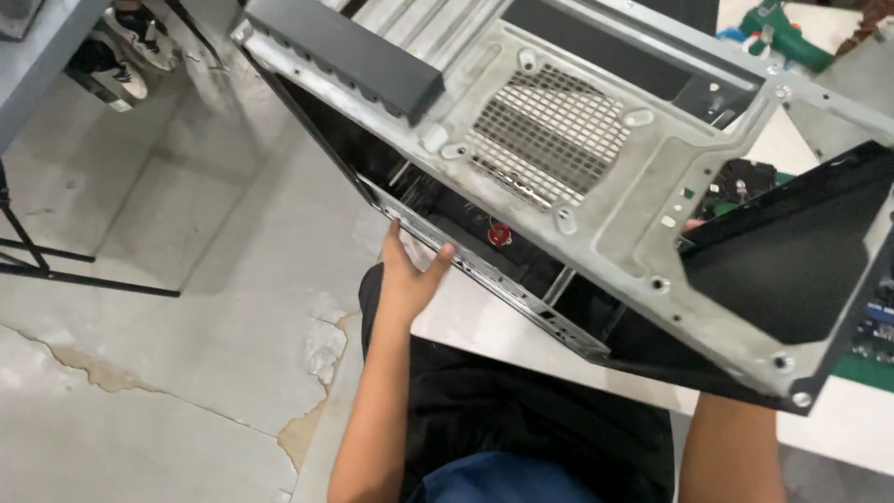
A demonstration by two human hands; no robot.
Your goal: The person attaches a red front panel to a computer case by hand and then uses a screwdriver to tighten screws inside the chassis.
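Centre and right of frame: bare metal computer case chassis (596, 186), tilted, lifted over a white table (503, 331), underside facing the camera. Perforated vent grille (549, 130) stamped in the middle of the panel, dusty grey. Dark plastic front bezel strip (345, 51) along the upper left edge of the chassis. Black side panel (792, 261) at right of frame, angled across the case corner.

Left hand (408, 275) at centre of frame, forearm rising from the lower middle, gripping the lower rim of the chassis: thumb and forefinger spread in a V against the metal edge, other fingers hidden behind the rim. Small red round part (499, 234) inside the case just right of that hand.

Right hand hidden behind the chassis at lower right; only forearm (731, 456) visible, finger state impossible to tell.

Upper right corner: green power tool (787, 35) on the table. Green circuit board (871, 368) at right edge. Lower left: cracked concrete floor (186, 354). Upper left: black and white sneakers (130, 47) under a grey bench, black metal stand legs (56, 265) at far left
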